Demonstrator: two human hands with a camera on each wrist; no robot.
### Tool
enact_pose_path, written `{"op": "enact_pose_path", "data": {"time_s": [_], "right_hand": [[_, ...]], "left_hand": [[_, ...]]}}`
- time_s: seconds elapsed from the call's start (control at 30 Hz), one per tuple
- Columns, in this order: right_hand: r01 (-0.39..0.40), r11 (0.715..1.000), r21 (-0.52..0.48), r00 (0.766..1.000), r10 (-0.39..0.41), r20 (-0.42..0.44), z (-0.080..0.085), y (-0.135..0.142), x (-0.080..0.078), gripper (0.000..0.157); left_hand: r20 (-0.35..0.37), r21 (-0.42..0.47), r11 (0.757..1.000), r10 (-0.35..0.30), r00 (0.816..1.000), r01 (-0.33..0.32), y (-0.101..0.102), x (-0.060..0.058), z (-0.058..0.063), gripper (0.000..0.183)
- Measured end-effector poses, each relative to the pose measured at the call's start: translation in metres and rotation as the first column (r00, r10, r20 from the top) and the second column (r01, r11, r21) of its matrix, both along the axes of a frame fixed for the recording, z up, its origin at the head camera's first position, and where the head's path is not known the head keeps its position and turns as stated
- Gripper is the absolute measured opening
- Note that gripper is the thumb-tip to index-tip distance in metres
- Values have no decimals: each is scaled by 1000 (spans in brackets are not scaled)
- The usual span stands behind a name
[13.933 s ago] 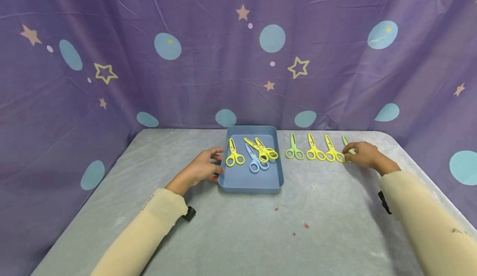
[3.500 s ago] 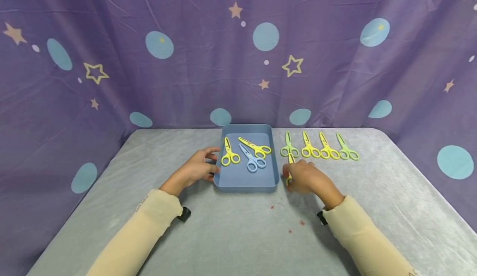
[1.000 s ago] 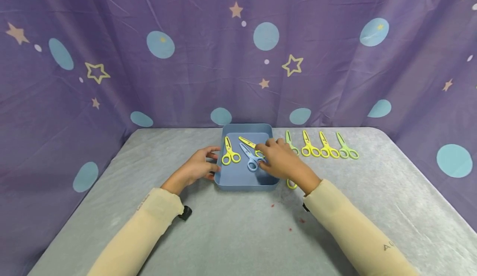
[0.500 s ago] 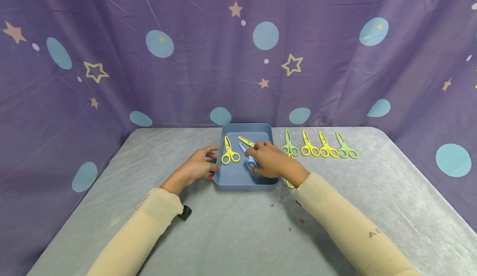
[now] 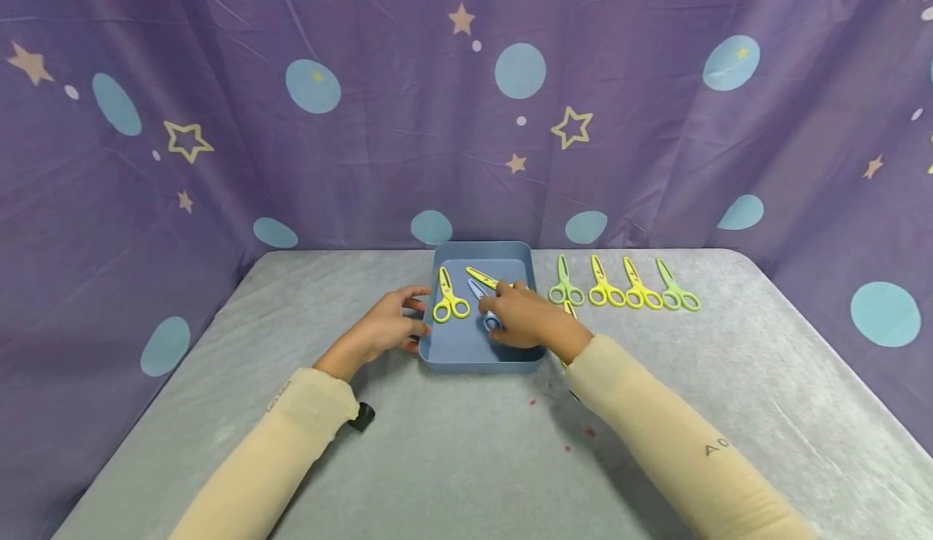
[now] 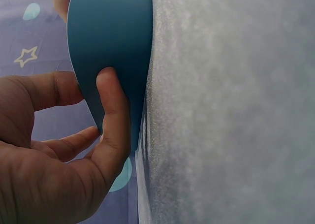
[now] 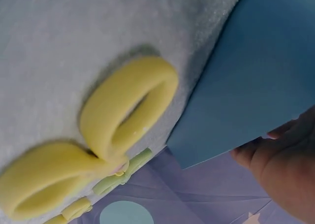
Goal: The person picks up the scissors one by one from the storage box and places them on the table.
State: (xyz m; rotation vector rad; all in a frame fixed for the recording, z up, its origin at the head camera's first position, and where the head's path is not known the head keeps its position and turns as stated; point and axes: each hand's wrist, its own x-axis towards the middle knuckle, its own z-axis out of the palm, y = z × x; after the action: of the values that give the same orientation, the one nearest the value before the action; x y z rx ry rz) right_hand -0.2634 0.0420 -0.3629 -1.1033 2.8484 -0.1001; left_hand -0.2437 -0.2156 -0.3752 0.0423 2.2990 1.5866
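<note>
My left hand holds the left side of the blue tray, its fingertips at the rim and along the outer wall in the left wrist view. Inside the tray, my right hand pinches the handles of the blue scissors, whose blade points up and left. Behind that hand lies a pair of yellow scissors, its handles hidden. Another yellow pair rests at the tray's left. Beneath the right forearm, a yellow pair lies on the table just right of the tray.
Right of the tray, a row of scissors lies on the grey table: green scissors, two yellow pairs and green scissors at the far end. A purple curtain hangs behind the table.
The right hand has set yellow scissors down right of the tray, then moved left into the tray, its fingers closing on the blue scissors. The left hand has stayed at the tray's side.
</note>
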Motion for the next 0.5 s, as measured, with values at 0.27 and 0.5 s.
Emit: {"op": "enact_pose_path", "data": {"time_s": [0.27,0.5], "right_hand": [[52,998,33,998,-54,45,-2,-6,-3,39],[92,993,74,992,-97,77,-3,-13,-4,38]], "left_hand": [[-3,-2,1000,-5,1000,5,-1,0,-1,77],[3,-6,1000,-1,1000,1,0,-1,-1,77]]}}
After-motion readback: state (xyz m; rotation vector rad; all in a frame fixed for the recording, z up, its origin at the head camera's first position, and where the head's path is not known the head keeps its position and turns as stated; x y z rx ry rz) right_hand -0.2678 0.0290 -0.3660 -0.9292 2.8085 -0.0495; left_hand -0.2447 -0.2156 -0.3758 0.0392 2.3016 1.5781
